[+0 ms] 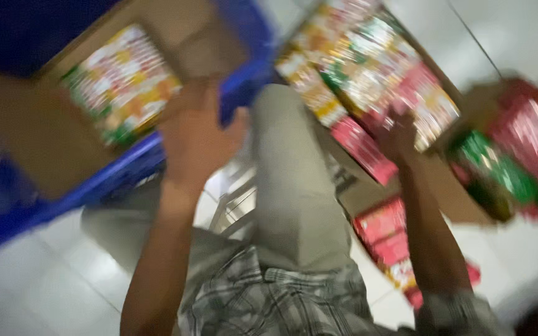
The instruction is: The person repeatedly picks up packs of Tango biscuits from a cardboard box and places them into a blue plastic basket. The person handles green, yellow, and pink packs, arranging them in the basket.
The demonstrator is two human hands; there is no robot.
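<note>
The whole view is blurred by motion. My left hand (194,137) is raised against the edge of an open cardboard box (38,130) that sits in a blue crate (126,168). Inside that box lies a stack of colourful packets (122,84). My right hand (400,134) reaches into a second cardboard box (434,180) filled with rows of red, green and yellow packets (368,68), its fingers on a pink-red one. The blur hides whether either hand grips anything.
A third box of red and green packets (512,149) stands at the right. Several red packets (387,239) lie on the white tiled floor (45,292). My leg in grey trousers (294,186) stretches between the boxes.
</note>
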